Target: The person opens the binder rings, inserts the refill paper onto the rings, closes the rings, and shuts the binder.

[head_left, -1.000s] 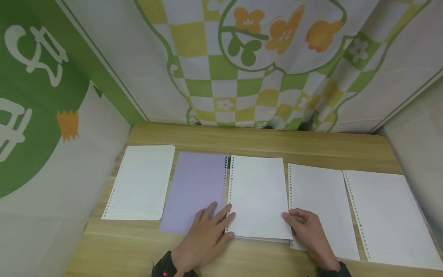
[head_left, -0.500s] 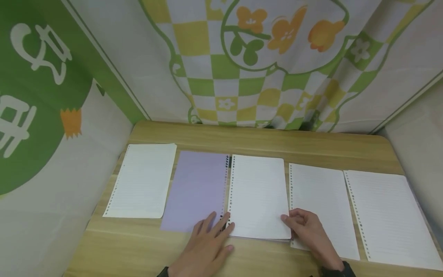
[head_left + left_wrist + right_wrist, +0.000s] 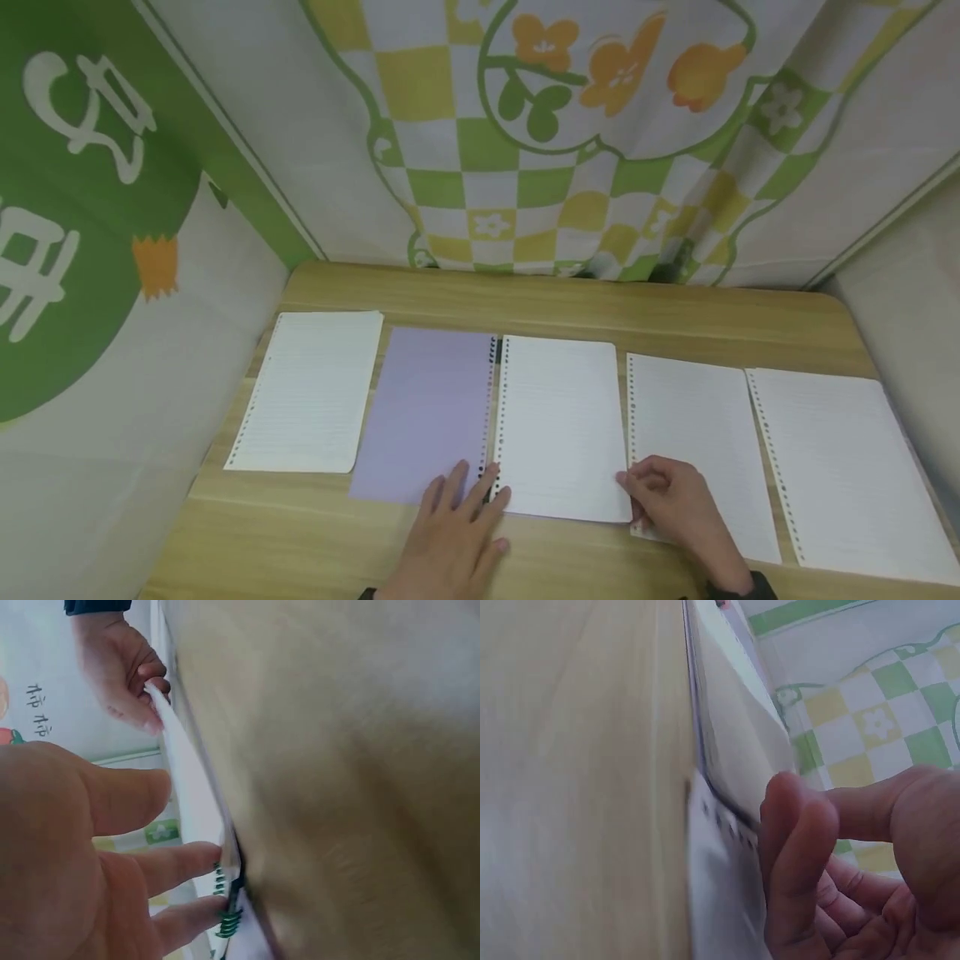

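Observation:
An opened loose-leaf binder lies mid-table, its purple cover (image 3: 423, 408) to the left and white lined sheets (image 3: 562, 417) to the right of the ring spine (image 3: 492, 367). My left hand (image 3: 453, 533) spreads its fingers at the near end of the spine. In the left wrist view, two of its fingertips touch the green-looking rings (image 3: 229, 922). My right hand (image 3: 678, 504) pinches the near right corner of a lined loose-leaf sheet between thumb and curled fingers. The left wrist view shows this sheet (image 3: 180, 765) raised towards the right hand (image 3: 116, 667).
A pile of lined paper (image 3: 307, 392) lies left of the binder. Right of it are two more spreads of lined paper, one near (image 3: 697, 442) and one farther right (image 3: 855, 467). The wooden table (image 3: 555, 300) ends at a checkered curtain (image 3: 487, 183).
My left hand has slid down along the spine towards its near end. My right hand keeps its pinch and has shifted slightly to the right. The head view has moved a little.

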### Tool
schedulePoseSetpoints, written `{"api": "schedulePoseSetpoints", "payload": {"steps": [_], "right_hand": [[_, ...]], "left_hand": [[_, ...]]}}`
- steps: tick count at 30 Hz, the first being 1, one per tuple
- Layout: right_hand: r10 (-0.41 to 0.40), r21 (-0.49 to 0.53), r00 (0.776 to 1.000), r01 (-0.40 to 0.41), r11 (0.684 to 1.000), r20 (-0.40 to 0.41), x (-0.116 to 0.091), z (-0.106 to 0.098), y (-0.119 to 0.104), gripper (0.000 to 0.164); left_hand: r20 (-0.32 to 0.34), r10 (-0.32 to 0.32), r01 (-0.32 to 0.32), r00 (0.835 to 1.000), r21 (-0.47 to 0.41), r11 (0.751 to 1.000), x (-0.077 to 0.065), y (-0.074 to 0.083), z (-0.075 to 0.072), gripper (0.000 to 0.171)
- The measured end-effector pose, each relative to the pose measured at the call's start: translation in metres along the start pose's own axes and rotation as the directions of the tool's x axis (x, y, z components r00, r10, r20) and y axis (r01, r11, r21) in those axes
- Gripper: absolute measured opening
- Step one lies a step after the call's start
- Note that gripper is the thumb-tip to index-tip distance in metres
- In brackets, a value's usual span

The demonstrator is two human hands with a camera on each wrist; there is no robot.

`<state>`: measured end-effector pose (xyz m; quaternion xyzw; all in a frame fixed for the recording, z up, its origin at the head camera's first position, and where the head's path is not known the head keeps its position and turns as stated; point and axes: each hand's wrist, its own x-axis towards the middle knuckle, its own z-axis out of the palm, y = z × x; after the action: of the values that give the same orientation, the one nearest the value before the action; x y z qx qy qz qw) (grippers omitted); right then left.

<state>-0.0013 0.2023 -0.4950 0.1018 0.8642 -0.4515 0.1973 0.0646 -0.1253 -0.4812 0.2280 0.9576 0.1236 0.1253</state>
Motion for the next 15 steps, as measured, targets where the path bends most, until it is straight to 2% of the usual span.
{"api": "schedulePoseSetpoints", "payload": {"steps": [4,8,10,12,15], "right_hand": [[-0.068,-0.098,0.991,0.057,0.994,-0.112,0.001,-0.026,0.012,0.023],[-0.163,-0.286,0.955,0.089,0.954,-0.246,-0.003,-0.056,0.029,0.035],[-0.179,-0.358,0.950,0.079,0.930,-0.254,-0.006,-0.070,0.036,0.047],[-0.144,-0.417,0.963,0.036,0.908,-0.229,-0.008,-0.082,0.041,0.067],[-0.053,-0.467,0.983,-0.036,0.884,-0.176,-0.011,-0.092,0.045,0.097]], "left_hand": [[-0.069,0.044,-0.042,0.997,0.029,0.999,0.012,0.000,-0.006,0.047],[-0.106,0.112,-0.107,0.988,0.057,0.993,0.034,0.008,-0.010,0.044],[-0.096,0.171,-0.164,0.981,0.072,0.984,0.048,0.018,-0.009,0.046],[-0.080,0.244,-0.236,0.966,0.098,0.967,0.063,0.030,-0.006,0.048],[-0.060,0.368,-0.355,0.928,0.160,0.921,0.080,0.052,0.003,0.051]]}}
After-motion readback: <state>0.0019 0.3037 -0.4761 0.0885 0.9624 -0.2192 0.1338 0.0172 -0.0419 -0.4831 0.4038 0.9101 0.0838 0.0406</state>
